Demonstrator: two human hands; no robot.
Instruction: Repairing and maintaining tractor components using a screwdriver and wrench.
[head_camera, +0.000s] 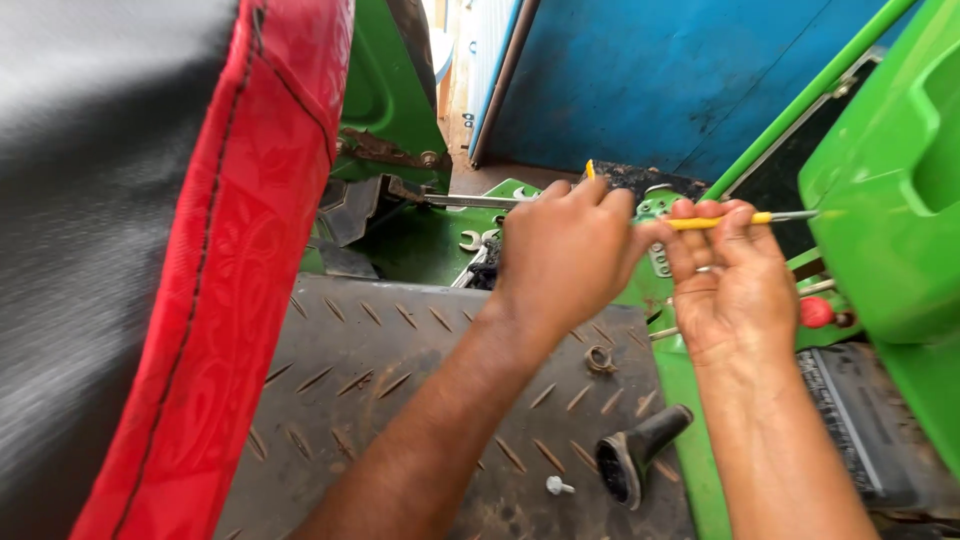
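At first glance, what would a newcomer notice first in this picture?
The eye falls first on the two hands in the middle: the right hand holds a thin yellow-handled tool pointed at the bright green panel on the right, while the left hand works beside it. On the left hangs a red and black seat cover. Below, a dark ribbed footplate carries a black funnel-shaped part and a small white bolt.
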